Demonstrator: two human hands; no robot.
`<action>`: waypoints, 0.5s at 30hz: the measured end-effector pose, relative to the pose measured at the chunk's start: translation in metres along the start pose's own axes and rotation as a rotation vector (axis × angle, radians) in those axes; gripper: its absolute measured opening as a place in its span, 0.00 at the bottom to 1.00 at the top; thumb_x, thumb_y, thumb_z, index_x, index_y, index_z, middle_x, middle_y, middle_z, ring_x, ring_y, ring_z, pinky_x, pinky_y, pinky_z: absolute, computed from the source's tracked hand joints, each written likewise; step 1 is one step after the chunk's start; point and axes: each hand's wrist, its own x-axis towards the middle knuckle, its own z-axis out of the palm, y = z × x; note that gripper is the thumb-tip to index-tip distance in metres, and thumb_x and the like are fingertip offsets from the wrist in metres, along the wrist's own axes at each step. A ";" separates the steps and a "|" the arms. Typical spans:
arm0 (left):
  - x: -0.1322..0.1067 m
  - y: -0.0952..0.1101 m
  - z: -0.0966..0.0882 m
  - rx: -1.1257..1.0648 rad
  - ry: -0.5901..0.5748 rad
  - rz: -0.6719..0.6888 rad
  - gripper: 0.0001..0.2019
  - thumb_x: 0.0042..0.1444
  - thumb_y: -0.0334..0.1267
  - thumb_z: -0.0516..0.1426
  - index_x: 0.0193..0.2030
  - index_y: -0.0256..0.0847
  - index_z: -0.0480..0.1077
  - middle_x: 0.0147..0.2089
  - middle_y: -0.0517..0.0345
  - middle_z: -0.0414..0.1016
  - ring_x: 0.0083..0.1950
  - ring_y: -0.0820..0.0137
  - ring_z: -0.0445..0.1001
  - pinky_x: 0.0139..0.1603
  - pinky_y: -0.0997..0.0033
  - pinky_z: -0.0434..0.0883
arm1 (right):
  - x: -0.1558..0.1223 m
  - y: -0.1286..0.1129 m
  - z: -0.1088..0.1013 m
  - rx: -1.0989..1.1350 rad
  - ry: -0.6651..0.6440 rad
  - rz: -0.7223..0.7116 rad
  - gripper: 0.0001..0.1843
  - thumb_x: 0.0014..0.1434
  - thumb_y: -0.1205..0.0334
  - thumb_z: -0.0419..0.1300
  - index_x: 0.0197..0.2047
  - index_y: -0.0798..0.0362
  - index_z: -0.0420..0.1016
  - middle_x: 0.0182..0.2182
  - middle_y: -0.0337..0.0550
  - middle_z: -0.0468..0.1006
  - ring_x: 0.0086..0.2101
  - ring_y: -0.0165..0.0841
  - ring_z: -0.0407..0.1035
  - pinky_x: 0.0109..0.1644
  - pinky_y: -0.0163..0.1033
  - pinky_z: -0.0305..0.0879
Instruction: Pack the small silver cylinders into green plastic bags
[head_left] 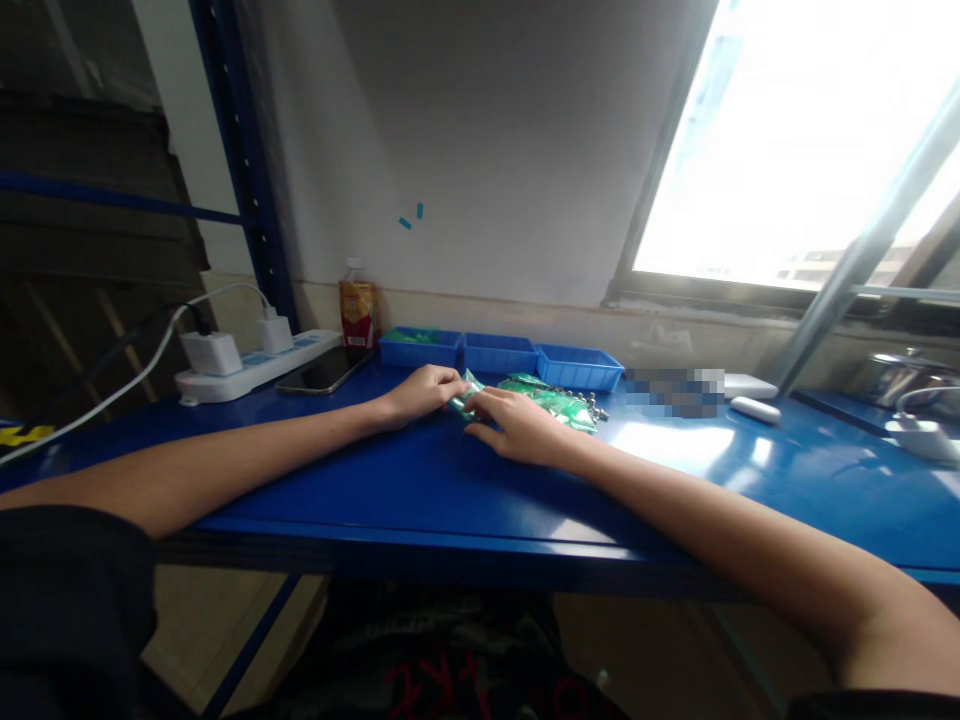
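My left hand point(424, 393) is closed, its thumb and fingertips pinching the edge of a small green-tinted clear plastic bag point(472, 381). My right hand point(517, 425) lies over the bag's other side, its fingertips touching the plastic and its thumb held apart. The fingers partly cover the bag, so I cannot make out what is inside it. Just beyond my right hand, more green plastic bags point(562, 408) lie on the table, with small metal parts point(594, 405) among them.
Three blue trays point(499, 352) line the wall; the left one holds green plastic. A drink bottle point(358, 310), a phone point(325, 371) and a power strip point(259, 366) with chargers are at left. A white case point(755, 409) lies on the blue table point(360, 490) at right.
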 end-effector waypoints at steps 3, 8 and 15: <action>0.002 -0.003 0.001 -0.040 0.060 0.030 0.16 0.54 0.51 0.56 0.32 0.37 0.67 0.24 0.63 0.65 0.23 0.76 0.62 0.24 0.76 0.61 | 0.000 0.000 -0.001 0.002 0.017 0.015 0.08 0.60 0.58 0.58 0.37 0.54 0.66 0.32 0.41 0.72 0.32 0.32 0.65 0.37 0.35 0.58; 0.001 -0.004 0.002 -0.031 0.151 0.083 0.14 0.57 0.50 0.54 0.36 0.40 0.62 0.27 0.64 0.65 0.18 0.78 0.62 0.20 0.76 0.61 | 0.002 0.003 -0.001 -0.067 0.058 0.066 0.07 0.59 0.62 0.59 0.32 0.54 0.64 0.29 0.40 0.69 0.31 0.30 0.62 0.35 0.34 0.55; -0.009 0.005 0.001 0.315 0.133 0.511 0.06 0.61 0.39 0.52 0.38 0.39 0.65 0.36 0.56 0.68 0.36 0.70 0.69 0.39 0.70 0.68 | 0.008 0.007 0.000 0.066 0.093 0.297 0.18 0.57 0.54 0.60 0.22 0.53 0.63 0.18 0.33 0.63 0.22 0.26 0.55 0.27 0.34 0.47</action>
